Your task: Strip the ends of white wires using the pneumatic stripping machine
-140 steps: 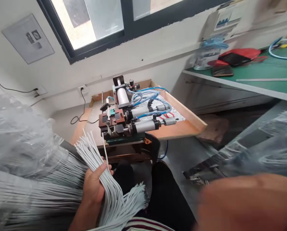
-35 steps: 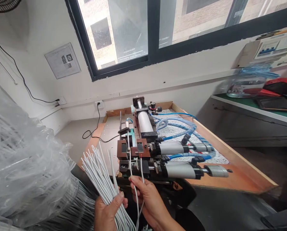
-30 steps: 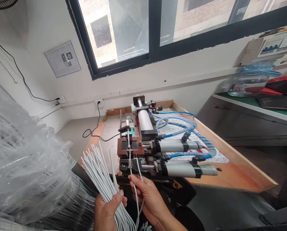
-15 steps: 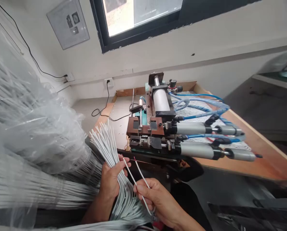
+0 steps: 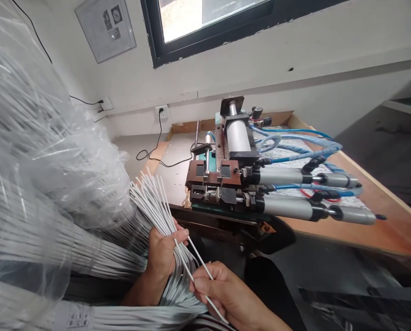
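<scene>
Clasping splayed white wires (image 5: 153,202), left hand (image 5: 162,253); crinkled plastic (image 5: 84,177) alongside.

Two white cables (image 5: 201,260): withdrawn from pneumatic machine (image 5: 238,136); upper ends, previously at its clamps, now at left hand (image 5: 165,248). Right hand (image 5: 221,287): drawn back likewise. Brown clamp blocks (image 5: 235,177): parted, formerly together.

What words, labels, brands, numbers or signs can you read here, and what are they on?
Nothing can be read.
Wall sheet: print and small pictures, text too small.
White label over the lower-left wires: dark marks, too blurred.
Orange sticker on the black surface below the machine: dark mark, unclear.
</scene>
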{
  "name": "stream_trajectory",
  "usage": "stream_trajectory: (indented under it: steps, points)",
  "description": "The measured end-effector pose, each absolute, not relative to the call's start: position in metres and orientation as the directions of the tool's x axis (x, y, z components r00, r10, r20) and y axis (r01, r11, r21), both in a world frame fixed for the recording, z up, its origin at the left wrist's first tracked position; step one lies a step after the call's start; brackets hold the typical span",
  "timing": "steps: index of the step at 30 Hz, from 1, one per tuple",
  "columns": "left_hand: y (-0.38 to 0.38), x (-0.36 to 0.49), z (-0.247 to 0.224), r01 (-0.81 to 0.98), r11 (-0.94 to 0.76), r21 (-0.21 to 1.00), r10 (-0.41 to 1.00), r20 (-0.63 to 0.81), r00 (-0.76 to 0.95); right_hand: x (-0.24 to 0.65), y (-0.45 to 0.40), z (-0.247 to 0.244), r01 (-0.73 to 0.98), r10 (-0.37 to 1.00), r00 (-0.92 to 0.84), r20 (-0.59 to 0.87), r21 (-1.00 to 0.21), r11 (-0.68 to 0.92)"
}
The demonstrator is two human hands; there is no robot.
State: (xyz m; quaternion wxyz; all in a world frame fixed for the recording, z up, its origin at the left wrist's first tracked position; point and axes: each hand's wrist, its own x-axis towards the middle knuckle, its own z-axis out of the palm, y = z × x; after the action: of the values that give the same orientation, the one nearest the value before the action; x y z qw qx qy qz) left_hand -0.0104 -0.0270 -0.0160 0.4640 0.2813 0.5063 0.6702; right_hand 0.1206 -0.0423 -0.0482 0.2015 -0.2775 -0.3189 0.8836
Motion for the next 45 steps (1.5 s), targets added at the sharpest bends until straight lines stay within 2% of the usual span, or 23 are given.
stream_trajectory:
  steps: [3, 5, 7, 9, 12, 15, 17, 19, 21, 22, 24, 26, 29, 35, 45]
  points:
    - [-0.020, -0.020, -0.015, -0.334, -0.119, 0.935, 0.872, -0.062, -0.485, 0.126, -0.054, -0.050, -0.113, 0.500, -0.789, -0.357, -0.717, -0.688]
    - [-0.015, -0.026, -0.013, -0.325, -0.165, 0.931, 0.844, -0.037, -0.535, 0.132, -0.058, -0.052, -0.087, 0.526, -0.777, -0.345, -0.769, -0.633]
    - [-0.013, -0.025, -0.013, -0.325, -0.138, 0.936, 0.861, -0.049, -0.507, 0.140, -0.055, -0.053, -0.105, 0.630, -0.696, -0.344, -0.820, -0.563]
    - [-0.016, -0.017, -0.013, -0.336, -0.058, 0.940, 0.899, -0.097, -0.427, 0.151, -0.042, -0.052, -0.095, 0.786, -0.534, -0.313, -0.901, -0.424]
    - [-0.026, -0.002, -0.015, -0.357, 0.040, 0.933, 0.930, -0.165, -0.328, 0.170, -0.018, -0.045, 0.151, 0.955, -0.260, -0.144, -0.983, -0.107]
    - [-0.033, 0.005, -0.016, -0.354, 0.080, 0.932, 0.941, -0.188, -0.282, 0.181, -0.003, -0.033, 0.507, 0.996, -0.005, 0.093, -0.858, 0.083]
    - [-0.034, 0.005, -0.016, -0.338, 0.090, 0.937, 0.939, -0.192, -0.284, 0.179, -0.001, -0.024, 0.643, 0.942, 0.094, 0.321, -0.742, 0.189]
    - [-0.032, 0.005, -0.016, -0.323, 0.094, 0.942, 0.934, -0.196, -0.299, 0.169, -0.001, -0.016, 0.641, 0.863, 0.090, 0.497, -0.692, 0.332]
    - [-0.031, 0.005, -0.016, -0.302, 0.074, 0.950, 0.937, -0.170, -0.306, 0.153, -0.002, -0.009, 0.487, 0.867, -0.026, 0.498, -0.751, 0.446]
    - [-0.030, 0.006, -0.016, -0.279, 0.054, 0.959, 0.943, -0.141, -0.302, 0.144, -0.001, -0.008, 0.369, 0.889, -0.108, 0.446, -0.812, 0.452]
    - [-0.029, 0.007, -0.017, -0.222, 0.014, 0.975, 0.951, -0.081, -0.297, 0.127, 0.002, -0.008, 0.143, 0.917, -0.248, 0.312, -0.925, 0.353]
    - [-0.028, 0.005, -0.018, -0.192, 0.003, 0.981, 0.950, -0.063, -0.306, 0.115, 0.006, -0.011, -0.021, 0.938, -0.269, 0.218, -0.975, 0.221]
    - [-0.026, -0.001, -0.021, -0.196, 0.032, 0.980, 0.918, -0.106, -0.383, 0.109, 0.012, -0.017, -0.198, 0.970, -0.218, 0.109, -0.978, 0.065]
    - [-0.016, -0.009, -0.023, -0.259, 0.073, 0.963, 0.828, -0.203, -0.523, 0.113, 0.023, -0.024, -0.380, 0.972, -0.196, -0.133, -0.903, -0.200]
    - [-0.006, 0.003, -0.012, -0.345, 0.118, 0.931, 0.825, -0.285, -0.487, 0.113, 0.034, -0.024, -0.526, 0.935, -0.268, -0.231, -0.778, -0.343]
